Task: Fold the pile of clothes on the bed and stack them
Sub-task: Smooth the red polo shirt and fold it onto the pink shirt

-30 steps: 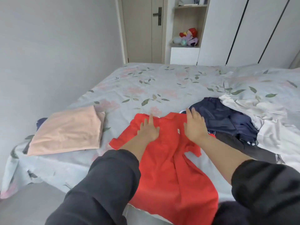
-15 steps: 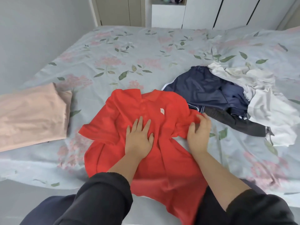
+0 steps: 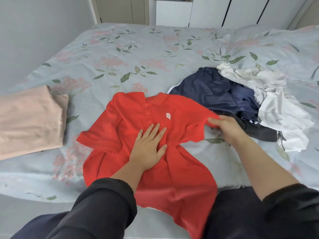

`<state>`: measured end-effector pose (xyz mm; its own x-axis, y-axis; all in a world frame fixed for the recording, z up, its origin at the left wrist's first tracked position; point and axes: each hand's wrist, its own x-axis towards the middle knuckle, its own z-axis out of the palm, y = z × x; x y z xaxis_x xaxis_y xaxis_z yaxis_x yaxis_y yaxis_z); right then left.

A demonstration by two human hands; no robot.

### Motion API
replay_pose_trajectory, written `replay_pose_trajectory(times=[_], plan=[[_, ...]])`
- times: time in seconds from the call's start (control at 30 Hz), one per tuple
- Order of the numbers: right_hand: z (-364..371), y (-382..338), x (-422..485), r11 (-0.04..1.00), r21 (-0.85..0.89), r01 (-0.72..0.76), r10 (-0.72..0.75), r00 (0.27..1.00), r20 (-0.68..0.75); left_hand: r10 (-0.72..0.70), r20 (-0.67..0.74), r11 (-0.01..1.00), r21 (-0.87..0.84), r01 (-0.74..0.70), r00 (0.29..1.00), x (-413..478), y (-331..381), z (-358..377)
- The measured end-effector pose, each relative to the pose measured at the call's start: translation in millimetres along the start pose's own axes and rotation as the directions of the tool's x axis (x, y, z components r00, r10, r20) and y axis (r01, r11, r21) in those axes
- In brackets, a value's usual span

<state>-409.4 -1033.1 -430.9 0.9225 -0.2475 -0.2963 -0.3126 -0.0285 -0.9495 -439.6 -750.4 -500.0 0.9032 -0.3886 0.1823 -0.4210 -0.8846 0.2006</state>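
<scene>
Left hand (image 3: 148,149) is down flat, fingers spread, palm pressing the chest of the red polo shirt (image 3: 138,128) just below its button placket. It grips nothing; it looks like an anchor, there to stop the cloth sliding. Right hand (image 3: 224,126) is pinched shut on the shirt's right sleeve, with the fabric bunched between thumb and fingers and drawn outward. My read: that sleeve is being pulled taut, either to flatten it or to start a fold across the body.

The shirt lies face up on the bed (image 3: 120,54), collar toward the far side, its hem spilling off the near edge of the mattress. Its left sleeve lies spread out and free.

Just right of the shirt, and touching the sleeve being pulled, sits the unfolded heap: navy garment (image 3: 212,94), a dark piece (image 3: 259,133) below it, white clothes (image 3: 276,107) beyond. That side is tight, so a wide sweep could snag the pile.

Left of the shirt, a strip of bare sheet, then the folded peach garment (image 3: 29,119), apart from it and likely the stack's start. Beyond the collar, plenty of open bed.
</scene>
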Motion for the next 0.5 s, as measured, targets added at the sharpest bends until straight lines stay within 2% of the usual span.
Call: replay_pose_trajectory(times=[0.03,0.07,0.1,0.13,0.27,0.4,0.5], plan=[[-6,-9,3,0.956,0.288,-0.051,0.054,0.999,-0.004,-0.006,0.003,1.0,-0.003,0.006,1.0,1,0,0],[-13,-15,7,0.878,0.469,-0.092,0.105,0.994,-0.001,-0.013,0.006,1.0,-0.009,0.013,1.0,1,0,0],[-17,-20,10,0.829,0.542,-0.136,0.155,0.988,0.01,-0.018,0.006,1.0,-0.014,0.018,1.0,2,0,1],[-19,-21,12,0.82,0.544,-0.178,0.188,0.982,0.038,-0.022,0.002,1.0,-0.021,0.022,1.0,2,-1,1],[-12,4,5,0.888,0.327,-0.323,0.228,0.927,0.298,-0.034,-0.021,0.998,-0.058,0.032,0.999,2,-2,2],[-15,18,-11,0.894,0.353,-0.277,0.147,0.924,0.352,-0.04,-0.028,0.995,-0.087,0.037,0.999,2,-2,2],[-16,16,-17,0.932,0.254,-0.26,0.152,0.914,0.377,-0.045,-0.027,0.995,-0.086,0.043,0.999,2,-2,1]])
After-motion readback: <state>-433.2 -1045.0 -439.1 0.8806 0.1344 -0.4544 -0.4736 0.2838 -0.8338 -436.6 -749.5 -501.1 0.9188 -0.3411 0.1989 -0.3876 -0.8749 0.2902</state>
